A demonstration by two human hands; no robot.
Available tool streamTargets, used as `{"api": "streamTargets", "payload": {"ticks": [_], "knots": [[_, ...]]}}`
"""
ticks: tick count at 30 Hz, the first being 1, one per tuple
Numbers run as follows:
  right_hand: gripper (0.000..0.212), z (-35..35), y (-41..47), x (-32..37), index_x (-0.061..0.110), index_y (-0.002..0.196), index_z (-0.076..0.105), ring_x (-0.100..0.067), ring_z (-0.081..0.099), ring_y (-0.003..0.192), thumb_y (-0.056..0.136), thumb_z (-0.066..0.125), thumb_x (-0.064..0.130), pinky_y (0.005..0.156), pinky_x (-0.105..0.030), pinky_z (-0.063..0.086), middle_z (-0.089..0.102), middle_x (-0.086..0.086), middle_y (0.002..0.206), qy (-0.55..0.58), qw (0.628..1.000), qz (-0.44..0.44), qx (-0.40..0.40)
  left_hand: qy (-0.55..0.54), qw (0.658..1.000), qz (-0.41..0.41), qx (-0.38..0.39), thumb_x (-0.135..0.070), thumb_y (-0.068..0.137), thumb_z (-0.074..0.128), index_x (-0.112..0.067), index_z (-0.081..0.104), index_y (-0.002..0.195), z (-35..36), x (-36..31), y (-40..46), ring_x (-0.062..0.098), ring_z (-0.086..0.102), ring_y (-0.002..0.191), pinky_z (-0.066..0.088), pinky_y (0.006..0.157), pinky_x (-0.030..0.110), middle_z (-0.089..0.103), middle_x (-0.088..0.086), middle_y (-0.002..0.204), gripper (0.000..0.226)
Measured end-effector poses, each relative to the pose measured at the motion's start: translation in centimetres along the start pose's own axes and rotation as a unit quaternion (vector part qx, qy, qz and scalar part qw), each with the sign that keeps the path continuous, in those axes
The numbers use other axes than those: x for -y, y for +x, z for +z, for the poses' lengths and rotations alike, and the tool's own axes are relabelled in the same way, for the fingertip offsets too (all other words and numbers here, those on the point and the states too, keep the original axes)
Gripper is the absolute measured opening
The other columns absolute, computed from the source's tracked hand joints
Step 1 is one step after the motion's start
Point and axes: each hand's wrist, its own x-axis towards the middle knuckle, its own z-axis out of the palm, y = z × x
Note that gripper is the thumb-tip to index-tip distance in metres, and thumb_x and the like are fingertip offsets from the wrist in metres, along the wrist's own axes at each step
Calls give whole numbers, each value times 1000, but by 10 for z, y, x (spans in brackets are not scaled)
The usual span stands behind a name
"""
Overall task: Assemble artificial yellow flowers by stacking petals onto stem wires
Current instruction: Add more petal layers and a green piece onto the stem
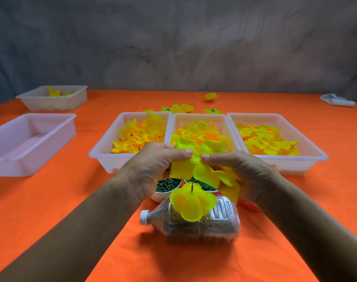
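Two hands (195, 159) pinch a petal layer (195, 159) above the upright stem wire (192, 186).

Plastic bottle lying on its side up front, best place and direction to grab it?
Judging by its pose, grip the plastic bottle across its wide ribbed body, coming from above, to the right of the stem wire. It lies flat, white cap pointing left, with petals standing over its middle.
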Motion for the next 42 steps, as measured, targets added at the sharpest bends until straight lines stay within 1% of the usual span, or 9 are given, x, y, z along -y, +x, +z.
{"api": "streamTargets", "payload": {"ticks": [5,8,12,16,19,26,30,35,42], "knots": [[78,0,-1,2,3,117,63,-32,56,96,42,77,19,89,-43,37,64,-21,109,-8,999,-7,-34,19,1000,1,0,-17,72,72,-1,62,104,2,-1,3,20,64,72,52,73,32,68,12,89,38],[73,0,0,3,4,115,64,-31,60,96,44,76,18,92,-43,40,66,-19,112,-5,999,-4,-42,51,998,16,16,-21,79,69,-5,67,99,4,-3,6,15,64,68,52,72,32,70,6,80,25],[78,1,-2,0,-2,116,62,-35,59,99,43,77,21,102,-52,39,63,-25,117,-27,999,6,-41,79,996,17,41,-31,60,75,-8,70,88,1,-2,2,11,65,60,52,59,24,71,2,71,36],[78,1,-3,-3,1,105,65,-31,58,83,33,79,27,74,-42,43,64,-22,96,-61,997,10,-41,62,997,3,55,-24,46,77,-5,72,92,-2,4,3,19,68,69,55,72,32,73,9,81,50],[60,2,-4,-6,6,96,67,-25,61,68,40,77,25,60,-32,43,67,-15,84,-64,997,-1,-41,48,997,-5,53,-20,50,75,-3,70,90,-3,6,5,17,66,62,53,66,30,72,7,72,43],[64,2,0,-15,6,96,70,-32,55,91,35,80,26,82,-44,38,67,-23,99,-48,997,12,-62,21,997,-40,61,-19,50,74,1,68,96,-2,14,8,27,67,79,53,83,43,71,17,89,50],[53,1,2,-16,12,87,69,-31,54,90,36,78,25,81,-42,37,64,-17,96,-29,997,20,-64,32,996,-56,62,-15,72,73,-8,65,92,-2,16,10,14,66,61,53,61,29,71,4,73,23],[71,2,1,-17,5,108,68,-32,57,99,40,78,24,106,-51,34,63,-22,120,-6,998,28,-51,27,996,-58,69,-14,76,70,-9,64,90,-3,17,9,11,65,58,53,59,27,70,2,70,16],[80,2,2,-21,1,109,66,-37,60,108,35,80,28,108,-56,29,62,-22,119,-30,999,25,-32,9,997,-32,65,-6,73,70,-6,70,93,-5,20,6,20,67,67,54,64,31,71,9,78,20]]}}
